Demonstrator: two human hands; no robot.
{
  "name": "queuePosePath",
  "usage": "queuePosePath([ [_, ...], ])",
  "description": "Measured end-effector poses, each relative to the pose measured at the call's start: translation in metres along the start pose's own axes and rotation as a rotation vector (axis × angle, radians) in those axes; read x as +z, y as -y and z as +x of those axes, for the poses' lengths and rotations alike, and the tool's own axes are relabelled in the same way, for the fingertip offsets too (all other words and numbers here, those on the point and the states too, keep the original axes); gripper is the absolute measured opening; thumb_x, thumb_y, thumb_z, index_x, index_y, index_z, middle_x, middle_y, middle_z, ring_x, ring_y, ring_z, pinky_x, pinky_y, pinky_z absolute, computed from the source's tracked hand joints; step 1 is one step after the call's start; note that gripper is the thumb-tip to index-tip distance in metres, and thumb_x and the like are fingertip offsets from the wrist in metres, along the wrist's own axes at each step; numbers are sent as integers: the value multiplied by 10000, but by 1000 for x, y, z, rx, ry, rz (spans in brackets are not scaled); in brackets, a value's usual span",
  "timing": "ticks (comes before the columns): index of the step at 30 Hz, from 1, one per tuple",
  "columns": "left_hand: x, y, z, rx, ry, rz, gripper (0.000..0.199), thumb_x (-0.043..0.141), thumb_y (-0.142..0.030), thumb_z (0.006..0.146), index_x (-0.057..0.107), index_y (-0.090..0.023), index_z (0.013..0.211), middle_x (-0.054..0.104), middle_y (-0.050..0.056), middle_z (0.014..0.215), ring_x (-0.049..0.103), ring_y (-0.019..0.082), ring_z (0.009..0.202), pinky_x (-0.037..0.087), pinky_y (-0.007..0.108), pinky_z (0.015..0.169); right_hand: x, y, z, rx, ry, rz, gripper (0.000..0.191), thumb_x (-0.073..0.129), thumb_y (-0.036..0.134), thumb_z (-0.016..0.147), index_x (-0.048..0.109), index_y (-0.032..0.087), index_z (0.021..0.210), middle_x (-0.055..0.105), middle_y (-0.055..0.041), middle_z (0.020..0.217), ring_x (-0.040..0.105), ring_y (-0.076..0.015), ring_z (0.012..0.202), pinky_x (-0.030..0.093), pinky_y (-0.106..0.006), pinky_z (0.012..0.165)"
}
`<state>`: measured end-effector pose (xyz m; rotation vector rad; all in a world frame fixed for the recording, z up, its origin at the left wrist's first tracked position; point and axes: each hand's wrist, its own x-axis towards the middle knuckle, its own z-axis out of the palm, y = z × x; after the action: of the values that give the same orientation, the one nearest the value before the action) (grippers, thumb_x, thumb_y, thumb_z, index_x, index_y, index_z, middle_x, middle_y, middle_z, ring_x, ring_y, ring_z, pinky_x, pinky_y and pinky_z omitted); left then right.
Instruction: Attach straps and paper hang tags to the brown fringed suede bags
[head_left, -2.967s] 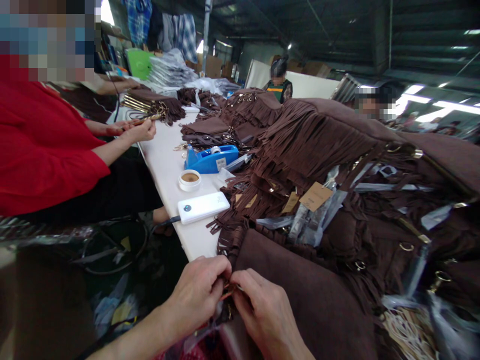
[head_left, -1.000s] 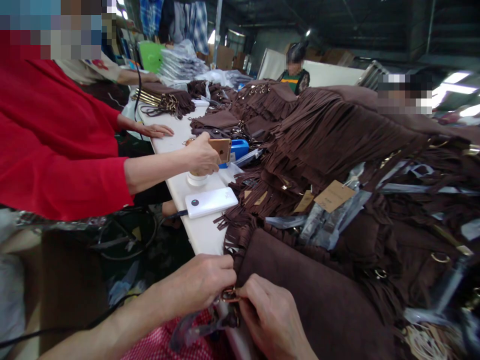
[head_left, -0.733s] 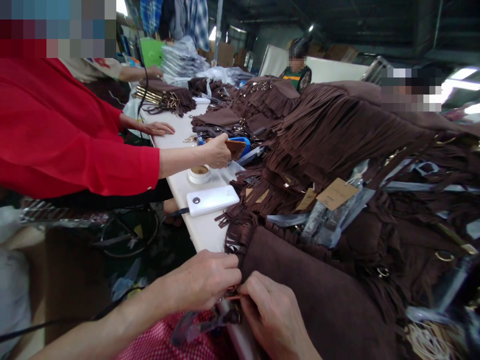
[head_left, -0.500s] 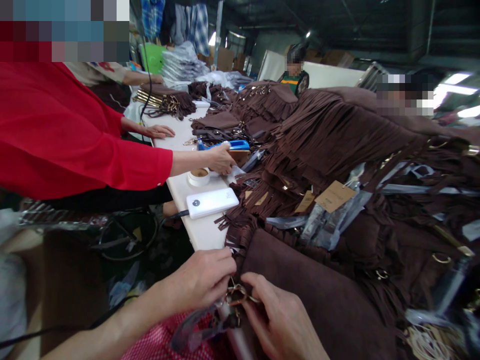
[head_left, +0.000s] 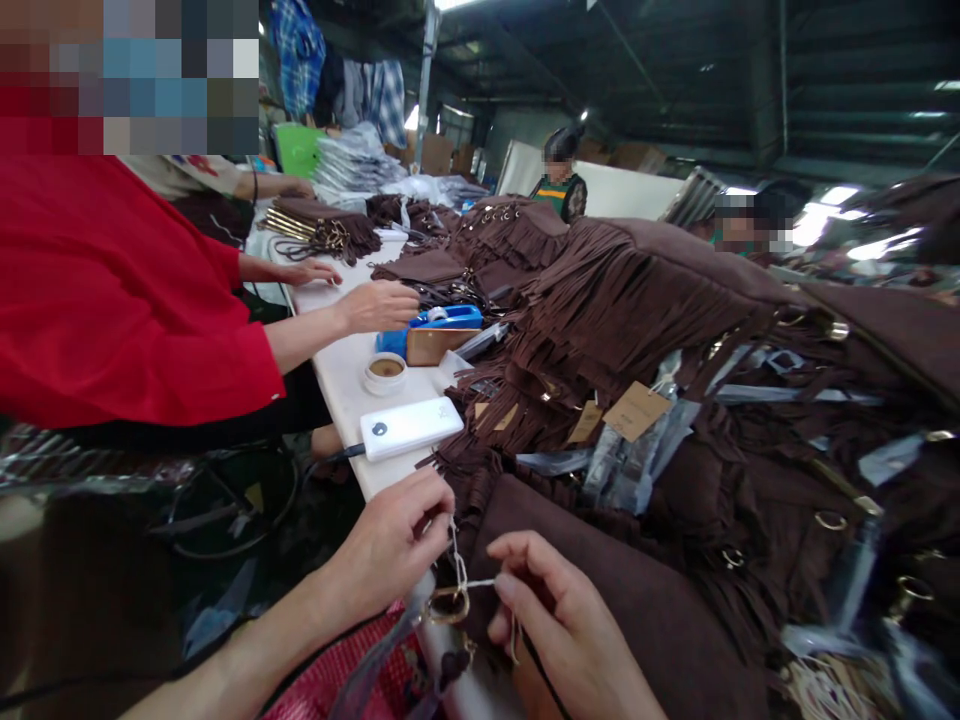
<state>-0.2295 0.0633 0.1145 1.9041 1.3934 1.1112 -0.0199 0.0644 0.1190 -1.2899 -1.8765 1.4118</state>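
A thin white string (head_left: pixel 459 568) runs through a gold-coloured metal ring (head_left: pixel 448 606) at the near edge of a brown fringed bag (head_left: pixel 600 590). My left hand (head_left: pixel 397 545) pinches the string's upper part, above and left of the ring. To the right, my right hand (head_left: pixel 559 625) is closed on the string's other end between thumb and fingers, drawing it sideways. A tan piece (head_left: pixel 536 682), partly hidden, shows below my right hand. Clear plastic wrap (head_left: pixel 367 660) hangs beside the ring.
A white power bank (head_left: pixel 412 428) with a cable, a round tub (head_left: pixel 385 372) and a blue tape dispenser (head_left: pixel 450 318) stand on the white table (head_left: pixel 330 365). A co-worker in red reaches in from the left. Brown bags (head_left: pixel 637 270) with tags are heaped at right.
My hands have drawn apart from the ring, and the string now stretches between them. The co-worker's near hand has lifted off the tape dispenser and moved left. The view has shifted slightly.
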Motion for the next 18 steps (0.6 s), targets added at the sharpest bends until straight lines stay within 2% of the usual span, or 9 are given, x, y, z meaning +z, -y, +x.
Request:
queuePosePath([
  [2, 0, -8, 7, 19, -14, -12, 141, 427, -87, 817, 501, -187, 749, 500, -25, 735, 454, 121, 678, 321, 235, 619, 4, 7, 5, 42, -31, 36, 224, 468, 327, 894, 616, 227, 1027, 614, 25, 713, 597, -155, 583, 466, -257, 564],
  [5, 2, -17, 15, 35, -23, -49, 144, 432, -82, 806, 506, -185, 738, 498, -27, 727, 451, 116, 661, 321, 232, 607, 7, 17, 14, -31, -57, -47, 164, 565, 295, 844, 691, 211, 906, 641, -13, 837, 603, -186, 783, 453, -283, 728],
  [10, 10, -21, 24, 26, -20, -111, 130, 442, -95, 782, 522, -181, 726, 511, -22, 720, 463, 124, 672, 332, 237, 617, 5, 20, 25, -73, 0, -12, 210, 587, 337, 832, 706, 180, 760, 620, -16, 784, 540, -179, 747, 392, -284, 688],
  [14, 9, -19, 21, -103, 7, -146, 133, 453, -186, 844, 570, -181, 781, 565, -13, 735, 506, 139, 696, 364, 245, 642, 3, 10, 28, -67, -40, 60, 238, 592, 374, 833, 666, 176, 722, 561, 9, 713, 488, -155, 692, 357, -267, 642],
  [16, 5, -18, 15, -182, 78, -124, 178, 454, -242, 874, 605, -180, 801, 598, -3, 752, 533, 151, 719, 377, 250, 654, 2, 5, 28, -48, -60, 105, 256, 594, 406, 833, 640, 182, 717, 508, 30, 667, 432, -134, 630, 331, -259, 597],
  [18, 4, -18, 7, -265, 172, -72, 146, 505, -250, 841, 623, -184, 789, 598, -11, 720, 529, 150, 683, 363, 245, 617, 2, 3, 27, -27, -67, 136, 271, 590, 424, 828, 607, 187, 698, 463, 45, 631, 384, -122, 587, 315, -256, 568],
])
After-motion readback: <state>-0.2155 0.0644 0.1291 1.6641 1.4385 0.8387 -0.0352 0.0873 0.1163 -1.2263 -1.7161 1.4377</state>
